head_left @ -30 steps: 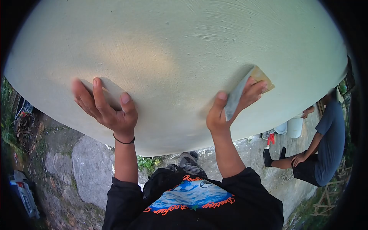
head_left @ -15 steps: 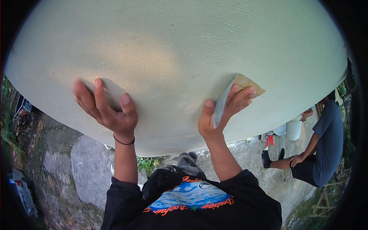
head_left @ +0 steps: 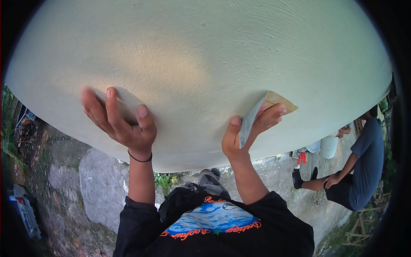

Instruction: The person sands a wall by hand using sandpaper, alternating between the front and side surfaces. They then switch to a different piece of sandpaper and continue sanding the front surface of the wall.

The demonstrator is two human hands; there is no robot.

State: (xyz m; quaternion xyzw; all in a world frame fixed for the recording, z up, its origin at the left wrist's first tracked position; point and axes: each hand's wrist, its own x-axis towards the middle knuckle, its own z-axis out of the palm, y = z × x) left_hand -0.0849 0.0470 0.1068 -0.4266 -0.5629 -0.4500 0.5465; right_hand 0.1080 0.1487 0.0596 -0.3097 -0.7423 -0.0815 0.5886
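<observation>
Ground, rough and uneven, runs below the left part of the wall. Next along, the left hand stands against the wall's lower left part, open and holding nothing, with a dark band around its wrist. Its fingers are spread and bent, and the tips seem to touch the wall while the palm lifts off; that spread likely serves to brace the body and steady the reach. Below the middle of the wall are the person's shoes, near its foot, probably so that both arms reach it without stretching. Further right, the right hand grips a paper sheet at the wall's lower right part. The sheet passes between thumb and fingers: its grey side curls up beside the thumb, and its tan back shows past the fingertips. Hooking it this way probably keeps it from slipping under the fingers; how much of it touches the wall is hidden. Below the wall's far right part stands a white bucket, with another person's hand near it, and right of that is a co-worker.
</observation>
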